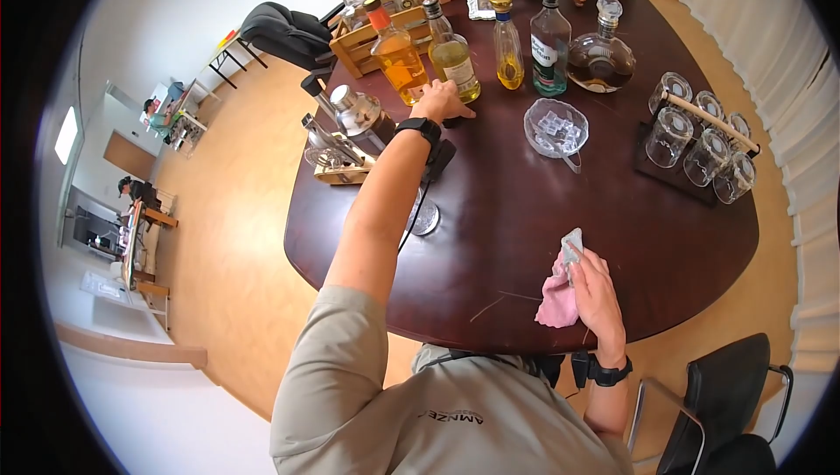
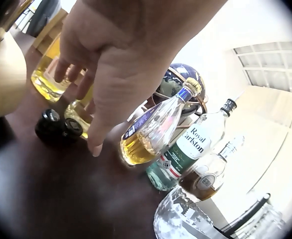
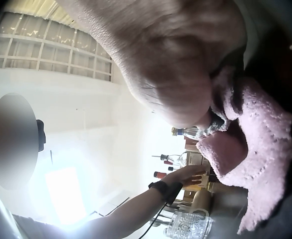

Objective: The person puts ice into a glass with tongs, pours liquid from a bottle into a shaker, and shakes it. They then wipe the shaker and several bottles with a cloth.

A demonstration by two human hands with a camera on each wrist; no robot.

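My left hand (image 1: pixel 443 102) reaches across the dark table to two bottles, its fingers loosely extended in front of them. One is an amber liquor bottle (image 1: pixel 399 62) with an orange-red cap; the other, a pale-yellow liquor bottle (image 1: pixel 454 62), has a dark stopper and is partly covered by the fingers in the left wrist view. Two small black cylindrical objects (image 2: pixel 59 128) stand on the table below that hand. Near the table's front edge, my right hand (image 1: pixel 597 296) holds a bunched pink cloth (image 1: pixel 556 302) with a greyish-white part (image 1: pixel 571 246) beyond the fingertips.
A yellow-liquid bottle (image 1: pixel 508 51), a Royal Carlston bottle (image 1: pixel 549 46) and a round decanter (image 1: pixel 601 59) stand at the back. Nearer are a glass bowl of ice (image 1: pixel 535 138), a rack of glass mugs (image 1: pixel 669 138), a cocktail shaker (image 1: pixel 357 115) and a glass (image 1: pixel 425 218) beneath the left forearm.
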